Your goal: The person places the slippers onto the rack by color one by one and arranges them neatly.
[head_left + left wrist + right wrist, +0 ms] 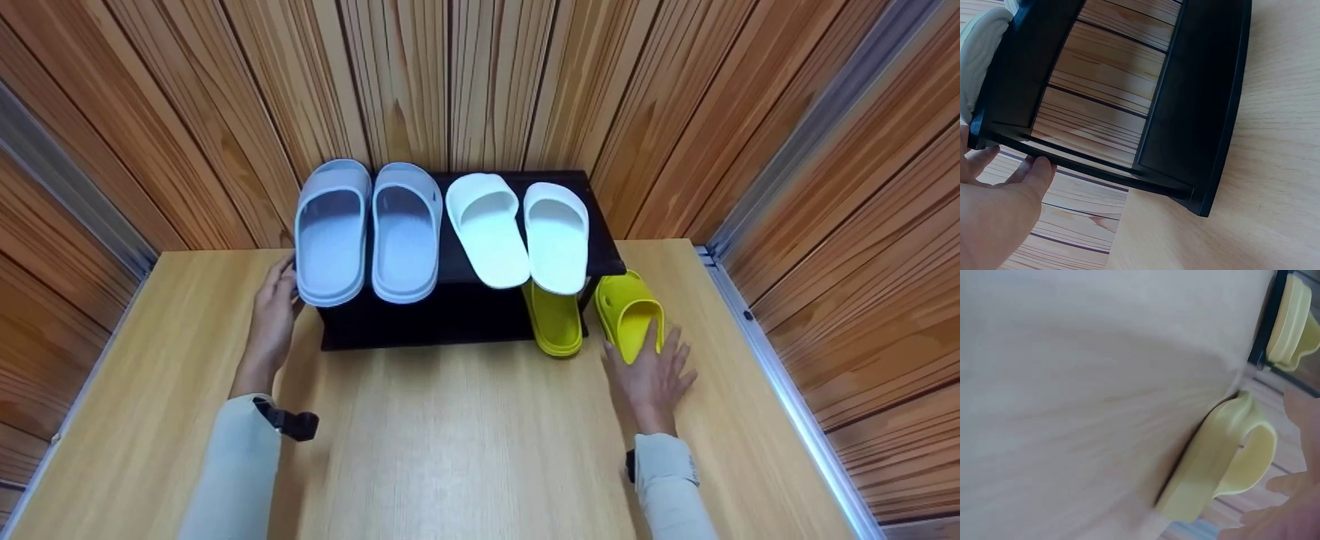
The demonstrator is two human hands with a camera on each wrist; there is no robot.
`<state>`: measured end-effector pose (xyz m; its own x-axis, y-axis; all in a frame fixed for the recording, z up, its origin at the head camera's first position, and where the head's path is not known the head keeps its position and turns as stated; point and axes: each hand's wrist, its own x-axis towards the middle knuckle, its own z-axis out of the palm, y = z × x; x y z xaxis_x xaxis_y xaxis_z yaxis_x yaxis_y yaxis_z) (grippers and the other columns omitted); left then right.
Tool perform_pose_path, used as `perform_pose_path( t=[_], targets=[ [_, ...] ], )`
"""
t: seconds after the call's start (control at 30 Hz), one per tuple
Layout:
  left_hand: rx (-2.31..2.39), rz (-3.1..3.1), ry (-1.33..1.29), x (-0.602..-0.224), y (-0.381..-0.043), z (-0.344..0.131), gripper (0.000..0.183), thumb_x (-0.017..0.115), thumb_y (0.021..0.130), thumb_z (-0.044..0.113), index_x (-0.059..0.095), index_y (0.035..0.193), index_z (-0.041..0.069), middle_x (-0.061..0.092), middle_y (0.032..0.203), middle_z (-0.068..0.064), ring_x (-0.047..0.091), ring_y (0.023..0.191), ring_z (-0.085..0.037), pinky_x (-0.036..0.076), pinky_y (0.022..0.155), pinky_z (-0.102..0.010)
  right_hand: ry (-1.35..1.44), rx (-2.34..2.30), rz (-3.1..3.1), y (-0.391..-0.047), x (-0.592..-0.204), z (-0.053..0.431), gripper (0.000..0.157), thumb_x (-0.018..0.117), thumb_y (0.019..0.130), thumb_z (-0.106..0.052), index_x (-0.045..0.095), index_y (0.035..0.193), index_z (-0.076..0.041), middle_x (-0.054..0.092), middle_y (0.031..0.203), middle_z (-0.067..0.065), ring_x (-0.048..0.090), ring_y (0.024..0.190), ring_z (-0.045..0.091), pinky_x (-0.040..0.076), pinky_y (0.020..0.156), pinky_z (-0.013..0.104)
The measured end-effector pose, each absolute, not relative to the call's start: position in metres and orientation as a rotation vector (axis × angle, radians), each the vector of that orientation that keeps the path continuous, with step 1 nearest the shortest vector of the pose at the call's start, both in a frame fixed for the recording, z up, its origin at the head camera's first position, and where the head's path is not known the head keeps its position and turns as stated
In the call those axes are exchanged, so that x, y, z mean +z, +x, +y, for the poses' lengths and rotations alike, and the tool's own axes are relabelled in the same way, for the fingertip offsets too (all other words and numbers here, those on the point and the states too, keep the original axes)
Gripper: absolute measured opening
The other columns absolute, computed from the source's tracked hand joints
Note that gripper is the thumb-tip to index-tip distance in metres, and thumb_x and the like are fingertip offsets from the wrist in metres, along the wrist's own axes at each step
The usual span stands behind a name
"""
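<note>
A black two-tier shoe rack (pixel 420 330) stands against the back wall. My left hand (pixel 272 315) is at its left end; in the left wrist view that hand (pixel 1005 208) grips the rack's side bar near the top shelf, thumb on the bar. Over the heel of a yellow slipper (pixel 621 300), right of the rack, my right hand (pixel 654 375) hovers with spread fingers. The right wrist view shows this slipper (pixel 1213 461) flat on the floor, apart from the hand (pixel 1292 495). Its mate, another yellow slipper (pixel 556 322), sits on the lower shelf, toe inward.
On the top shelf are two grey slippers (pixel 330 247) (pixel 405 247) at the left and two white slippers (pixel 491 240) (pixel 559 244) at the right. Wood-plank walls (pixel 495 82) enclose the back and sides. A metal rail (pixel 787 397) edges the right of the wooden floor (pixel 450 450).
</note>
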<state>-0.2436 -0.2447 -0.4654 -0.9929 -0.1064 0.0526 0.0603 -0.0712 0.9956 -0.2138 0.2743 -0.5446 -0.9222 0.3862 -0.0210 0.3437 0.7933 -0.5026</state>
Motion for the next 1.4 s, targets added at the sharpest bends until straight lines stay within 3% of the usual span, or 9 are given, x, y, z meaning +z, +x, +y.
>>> perform_pose_path(
  t=[0.33, 0.47, 0.63, 0.77, 0.9, 1.0, 1.23, 1.4],
  targets=[
    [-2.193, -2.084, 0.058, -0.465, -0.243, -0.244, 0.053, 0.03, 0.112, 0.024, 0.023, 0.161, 0.007, 0.027, 0.162, -0.015, 0.032, 0.145, -0.032, 0.022, 0.121, -0.046, -0.757, 0.975, -2.871, -0.206, -0.555, 0.288, 0.113, 0.073, 0.088, -0.055, -0.001, 0.164, -0.014, -0.013, 0.167, 0.022, -0.004, 0.15, 0.049, 0.0, 0.115, 0.07],
    [-2.191, -2.094, 0.055, -0.464, -0.243, -0.245, 0.053, 0.029, 0.112, 0.026, 0.022, 0.161, 0.007, 0.025, 0.164, -0.013, 0.031, 0.146, -0.031, 0.021, 0.121, -0.046, -0.784, 0.992, -2.846, -0.205, -0.555, 0.29, 0.116, 0.078, 0.085, -0.05, 0.001, 0.164, -0.011, -0.003, 0.166, 0.026, 0.008, 0.147, 0.051, 0.008, 0.114, 0.07],
    [-2.226, -2.06, 0.054, -0.464, -0.243, -0.245, 0.053, 0.029, 0.112, 0.023, 0.02, 0.162, 0.007, 0.025, 0.163, -0.013, 0.032, 0.145, -0.03, 0.021, 0.122, -0.043, -0.798, 0.961, -2.81, -0.204, -0.555, 0.29, 0.118, 0.082, 0.082, -0.047, 0.007, 0.162, -0.003, 0.022, 0.156, 0.031, 0.028, 0.133, 0.05, 0.024, 0.109, 0.065],
    [-2.236, -2.05, 0.062, -0.464, -0.243, -0.245, 0.053, 0.029, 0.111, 0.022, 0.02, 0.162, 0.007, 0.026, 0.163, -0.014, 0.033, 0.145, -0.029, 0.021, 0.122, -0.041, -0.817, 0.996, -2.782, -0.202, -0.554, 0.291, 0.113, 0.082, 0.083, -0.044, 0.013, 0.159, 0.003, 0.035, 0.144, 0.031, 0.033, 0.126, 0.046, 0.031, 0.104, 0.061],
    [-2.226, -2.058, 0.062, -0.465, -0.243, -0.246, 0.053, 0.029, 0.111, 0.022, 0.021, 0.162, 0.008, 0.026, 0.163, -0.013, 0.033, 0.145, -0.03, 0.021, 0.122, -0.042, -0.833, 1.047, -2.752, -0.199, -0.554, 0.294, 0.091, 0.084, 0.082, -0.039, 0.037, 0.146, 0.004, 0.045, 0.128, 0.025, 0.037, 0.119, 0.043, 0.033, 0.099, 0.056],
    [-2.218, -2.064, 0.061, -0.466, -0.243, -0.246, 0.053, 0.03, 0.112, 0.024, 0.022, 0.162, 0.008, 0.028, 0.162, -0.014, 0.033, 0.145, -0.03, 0.021, 0.121, -0.043, -0.844, 1.07, -2.746, -0.199, -0.552, 0.298, 0.079, 0.085, 0.081, -0.036, 0.045, 0.136, 0.005, 0.047, 0.123, 0.023, 0.038, 0.115, 0.042, 0.033, 0.097, 0.056],
    [-2.216, -2.082, 0.057, -0.466, -0.242, -0.246, 0.054, 0.03, 0.112, 0.027, 0.021, 0.162, 0.009, 0.025, 0.163, -0.014, 0.031, 0.146, -0.031, 0.02, 0.122, -0.047, -0.862, 1.111, -2.768, -0.198, -0.55, 0.307, 0.091, 0.085, 0.08, -0.039, 0.039, 0.143, 0.009, 0.044, 0.128, 0.027, 0.037, 0.116, 0.045, 0.034, 0.098, 0.06],
    [-2.215, -2.086, 0.043, -0.465, -0.243, -0.247, 0.055, 0.029, 0.112, 0.026, 0.018, 0.163, 0.008, 0.023, 0.165, -0.014, 0.028, 0.148, -0.032, 0.019, 0.122, -0.047, -0.795, 1.096, -2.775, -0.195, -0.549, 0.314, 0.091, 0.085, 0.08, -0.04, 0.04, 0.143, 0.008, 0.046, 0.127, 0.026, 0.039, 0.115, 0.044, 0.036, 0.096, 0.058]
  ],
)
